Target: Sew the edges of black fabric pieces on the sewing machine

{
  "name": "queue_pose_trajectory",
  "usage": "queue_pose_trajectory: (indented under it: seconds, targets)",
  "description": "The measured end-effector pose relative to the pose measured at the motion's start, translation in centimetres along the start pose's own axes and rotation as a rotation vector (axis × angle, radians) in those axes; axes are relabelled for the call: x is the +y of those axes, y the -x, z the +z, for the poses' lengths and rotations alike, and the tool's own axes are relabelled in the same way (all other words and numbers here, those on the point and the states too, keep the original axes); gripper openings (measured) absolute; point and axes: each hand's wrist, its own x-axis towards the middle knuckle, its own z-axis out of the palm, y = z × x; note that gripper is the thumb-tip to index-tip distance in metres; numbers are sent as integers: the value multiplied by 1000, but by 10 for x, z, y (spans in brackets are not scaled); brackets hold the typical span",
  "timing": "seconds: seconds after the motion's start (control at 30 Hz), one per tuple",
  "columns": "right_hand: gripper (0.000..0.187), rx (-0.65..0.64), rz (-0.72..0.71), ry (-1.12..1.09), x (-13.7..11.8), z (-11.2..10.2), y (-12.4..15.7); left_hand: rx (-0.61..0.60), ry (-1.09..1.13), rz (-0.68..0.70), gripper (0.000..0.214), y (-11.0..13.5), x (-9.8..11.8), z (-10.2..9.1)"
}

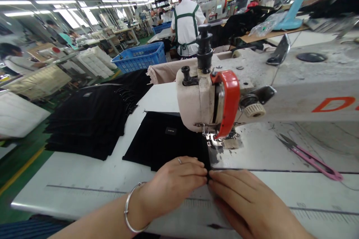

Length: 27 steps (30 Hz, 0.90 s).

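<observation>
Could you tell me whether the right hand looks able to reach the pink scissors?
Probably yes: nothing visible stands between the right hand and the pink scissors, though its fingers are at the edge of the black cloth.

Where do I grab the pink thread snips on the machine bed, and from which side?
I'd pinch the thread snips by the joined end of the handle, right hand coming from the near right. They lie flat, that end toward the near right and the bare blades pointing away leftward, so this should keep fingers off the tips.
</observation>
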Motion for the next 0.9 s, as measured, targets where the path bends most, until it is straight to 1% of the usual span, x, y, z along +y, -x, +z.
queue_pose_trajectory:
  seconds: [0.1,0.27,0.33,0.4,0.5,0.63,0.77,0.9]
  targets:
    - [26,-23,-14,-2,5,-1,-6,28,34,2,19,-2,-12,3]
    - [24,-120,25,21,17,-4,-18,67,52,-19,16,-11,-30,5]
    - [23,-150,11,51,23,-5,-24,84,49,-28,15,-15,-37,5]
    - [25,-165,-8,83,29,-5,-30,77,32,-50,15,-19,-44,4]
    - [26,-151,-21,113,38,-2,-34,67,21,-77,15,-23,-55,4]
    - [29,-109,1,148,46,6,-33,99,24,-102,14,-28,-69,4]
    - [27,-95,6,134,48,11,-30,128,2,-147,13,-34,-80,6]
    - [27,-90,9,96,47,10,-32,138,-19,-180,13,-37,-89,8]
